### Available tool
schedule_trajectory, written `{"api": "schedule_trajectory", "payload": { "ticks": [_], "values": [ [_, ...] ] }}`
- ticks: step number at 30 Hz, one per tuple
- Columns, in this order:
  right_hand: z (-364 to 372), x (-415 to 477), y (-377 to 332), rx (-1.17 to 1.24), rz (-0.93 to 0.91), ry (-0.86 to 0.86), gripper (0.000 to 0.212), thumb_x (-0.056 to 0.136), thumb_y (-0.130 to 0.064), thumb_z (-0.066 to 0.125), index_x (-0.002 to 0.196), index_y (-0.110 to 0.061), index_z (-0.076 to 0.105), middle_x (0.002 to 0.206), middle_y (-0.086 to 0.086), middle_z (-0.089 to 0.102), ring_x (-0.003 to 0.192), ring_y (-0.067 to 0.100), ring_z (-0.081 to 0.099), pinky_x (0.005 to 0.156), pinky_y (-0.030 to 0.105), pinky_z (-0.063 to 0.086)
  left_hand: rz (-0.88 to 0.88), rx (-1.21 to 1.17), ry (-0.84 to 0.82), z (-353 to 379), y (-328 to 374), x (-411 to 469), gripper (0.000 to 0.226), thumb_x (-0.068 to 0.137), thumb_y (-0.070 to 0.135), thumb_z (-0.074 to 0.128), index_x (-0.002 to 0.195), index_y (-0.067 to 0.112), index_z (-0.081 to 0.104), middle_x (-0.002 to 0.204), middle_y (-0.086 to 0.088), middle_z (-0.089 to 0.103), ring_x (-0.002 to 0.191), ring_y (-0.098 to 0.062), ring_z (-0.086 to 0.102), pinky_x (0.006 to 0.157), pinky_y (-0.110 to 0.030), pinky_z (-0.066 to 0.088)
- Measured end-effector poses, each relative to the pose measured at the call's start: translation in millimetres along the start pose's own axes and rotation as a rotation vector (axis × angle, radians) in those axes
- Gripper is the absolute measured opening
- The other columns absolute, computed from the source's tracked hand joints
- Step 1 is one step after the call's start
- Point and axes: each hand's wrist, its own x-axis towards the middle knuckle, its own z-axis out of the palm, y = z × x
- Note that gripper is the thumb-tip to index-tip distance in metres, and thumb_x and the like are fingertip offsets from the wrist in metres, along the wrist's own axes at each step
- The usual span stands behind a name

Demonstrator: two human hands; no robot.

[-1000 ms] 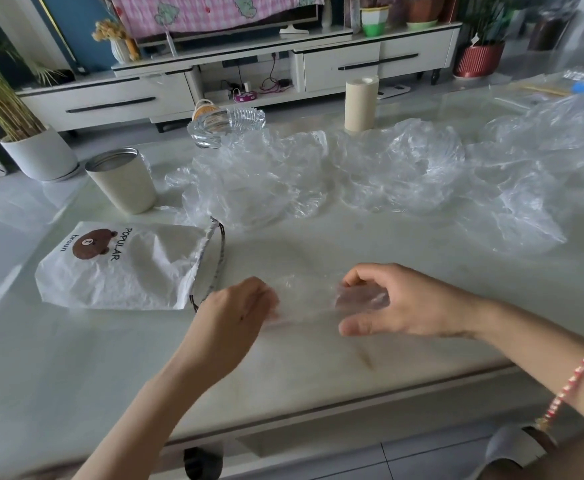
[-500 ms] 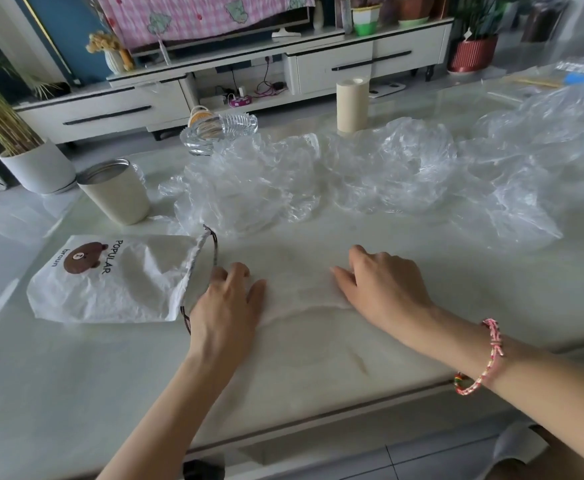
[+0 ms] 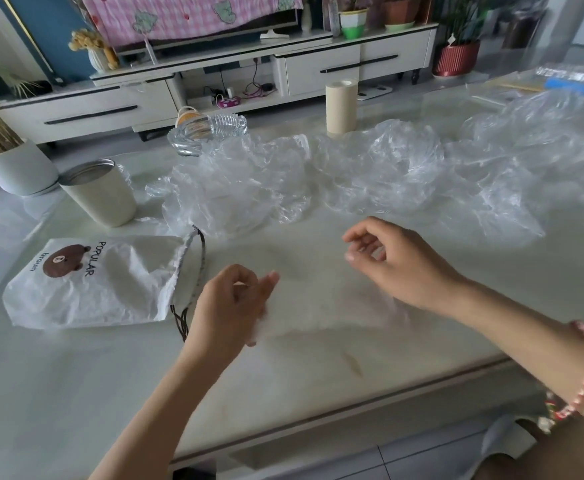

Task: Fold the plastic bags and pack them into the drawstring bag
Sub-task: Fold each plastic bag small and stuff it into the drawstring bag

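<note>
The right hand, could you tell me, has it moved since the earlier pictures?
Yes. The right hand, flat on the table before, has risen off it with fingers curled; no clear sideways shift against the drawstring bag.

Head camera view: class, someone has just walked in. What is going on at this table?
A person is folding a clear plastic bag on the table. The left hand grips its left end; the right hand hovers over the other end, fingers curled, grip unclear. The drawstring bag lies to the left, and crumpled bags wait behind.
</note>
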Motion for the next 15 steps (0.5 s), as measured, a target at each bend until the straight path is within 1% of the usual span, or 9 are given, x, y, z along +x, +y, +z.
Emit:
{"api": "schedule_trajectory", "payload": {
  "ticks": [2, 4, 6, 7, 9, 10, 12, 14, 15],
  "values": [
    [-4.2, -7.2, -18.1, 0.293, 0.048, -0.204, 0.037, 0.079, -0.028, 0.071, 0.112, -0.020, 0.057, 0.107, -0.009, 0.063, 0.099, 0.003, 0.059, 0.085, 0.011, 0.043, -0.034, -0.028, -0.119, -4.5, 8.1, -8.6, 0.032, 0.085, 0.029, 0.063, 0.067, 0.009, 0.046, 0.041, 0.005, 0.051, 0.029, -0.009, 0.031, 0.032, -0.014, 0.028],
    [0.5, -17.7, -30.7, 0.436, 0.143, -0.491, 0.056, 0.070, -0.038, 0.075, 0.120, -0.028, 0.051, 0.117, -0.010, 0.061, 0.109, -0.003, 0.055, 0.094, 0.015, 0.044, -0.031, -0.046, -0.254, -6.9, 14.3, -16.9, 0.033, 0.078, 0.037, 0.062, 0.067, 0.010, 0.047, 0.042, 0.004, 0.051, 0.030, -0.008, 0.031, 0.031, -0.014, 0.026],
    [11.3, -26.2, -35.5, 0.454, 0.194, -0.690, 0.055, 0.071, -0.037, 0.076, 0.120, -0.027, 0.052, 0.113, -0.008, 0.064, 0.106, 0.000, 0.059, 0.091, 0.018, 0.047, -0.053, -0.056, -0.367, -6.6, 17.0, -22.1, 0.035, 0.067, 0.044, 0.060, 0.066, 0.011, 0.046, 0.040, 0.004, 0.049, 0.031, -0.005, 0.031, 0.032, -0.012, 0.024],
    [16.5, -27.8, -35.8, 0.451, 0.190, -0.727, 0.044, 0.075, -0.031, 0.075, 0.113, -0.023, 0.057, 0.101, -0.009, 0.067, 0.095, 0.001, 0.062, 0.083, 0.017, 0.049, -0.058, -0.046, -0.399, -4.9, 16.7, -21.8, 0.035, 0.066, 0.044, 0.060, 0.066, 0.011, 0.046, 0.039, 0.005, 0.048, 0.031, -0.004, 0.030, 0.033, -0.011, 0.023],
    [23.8, -29.0, -37.2, 0.466, 0.219, -0.698, 0.013, 0.081, -0.016, 0.072, 0.089, -0.018, 0.062, 0.074, -0.012, 0.064, 0.069, 0.000, 0.059, 0.065, 0.015, 0.046, -0.050, -0.021, -0.376, -4.3, 16.1, -19.3, 0.032, 0.072, 0.038, 0.063, 0.066, 0.011, 0.047, 0.038, 0.006, 0.045, 0.031, -0.002, 0.030, 0.033, -0.011, 0.023],
    [25.6, -27.7, -36.9, 0.470, 0.248, -0.670, 0.009, 0.082, -0.013, 0.070, 0.081, -0.017, 0.062, 0.069, -0.010, 0.062, 0.064, 0.001, 0.057, 0.061, 0.015, 0.045, -0.033, -0.016, -0.312, -6.3, 14.7, -15.4, 0.029, 0.077, 0.031, 0.066, 0.065, 0.011, 0.048, 0.037, 0.006, 0.044, 0.031, -0.002, 0.031, 0.033, -0.011, 0.024],
    [26.6, -23.7, -37.1, 0.480, 0.287, -0.610, 0.010, 0.082, -0.013, 0.070, 0.076, -0.014, 0.062, 0.068, -0.004, 0.061, 0.062, 0.004, 0.056, 0.061, 0.017, 0.046, 0.012, -0.025, -0.104, -14.8, 9.7, -3.3, 0.023, 0.082, 0.019, 0.067, 0.067, 0.011, 0.052, 0.037, 0.007, 0.044, 0.031, -0.002, 0.032, 0.033, -0.012, 0.026],
    [27.3, -20.3, -36.1, 0.530, 0.295, -0.507, 0.013, 0.083, -0.013, 0.069, 0.072, -0.014, 0.060, 0.066, -0.003, 0.061, 0.060, 0.004, 0.056, 0.060, 0.015, 0.046, 0.009, -0.201, 0.059, -26.1, 5.2, 6.3, 0.016, 0.085, 0.021, 0.065, 0.075, 0.012, 0.056, 0.044, 0.008, 0.052, 0.036, -0.003, 0.039, 0.037, -0.012, 0.031],
    [27.6, -19.6, -35.7, 0.566, 0.303, -0.446, 0.015, 0.083, -0.014, 0.068, 0.071, -0.015, 0.060, 0.066, -0.003, 0.061, 0.060, 0.004, 0.057, 0.061, 0.015, 0.046, -0.025, -0.346, 0.052, -29.2, 4.8, 7.6, 0.016, 0.084, 0.027, 0.064, 0.081, 0.012, 0.057, 0.054, 0.007, 0.058, 0.043, -0.004, 0.048, 0.041, -0.014, 0.039]
  ]
}}
